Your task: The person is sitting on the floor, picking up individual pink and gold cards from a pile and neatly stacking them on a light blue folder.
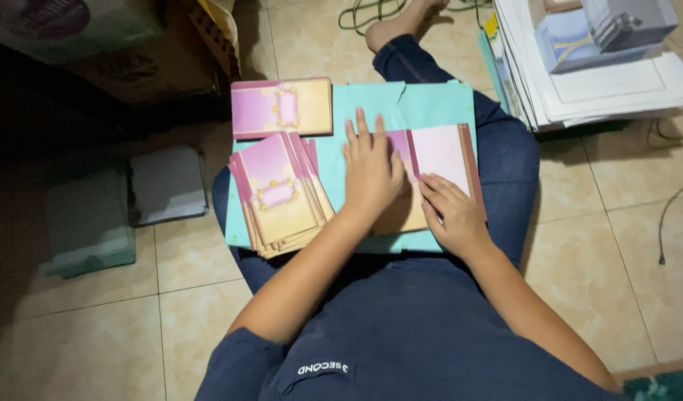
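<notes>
Two hands press flat on one pink-and-gold card.
Left hand (pixel 371 174) lies open, fingers spread, on the card (pixel 438 160); right hand (pixel 451 212) rests loosely open on its lower edge, gripping nothing. Card sits on a teal board (pixel 430 104) across the lap, beside a card stack (pixel 278 193).

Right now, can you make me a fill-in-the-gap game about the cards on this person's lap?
1. Both hands press on a card that lies on a ____ coloured board.
2. The left hand lies ____ on the card, fingers spread.
3. The fanned stack of pink and gold cards lies to the ____ of the left hand.
4. The right hand touches the card with its ____.

Missing words: teal; flat; left; fingertips
</notes>
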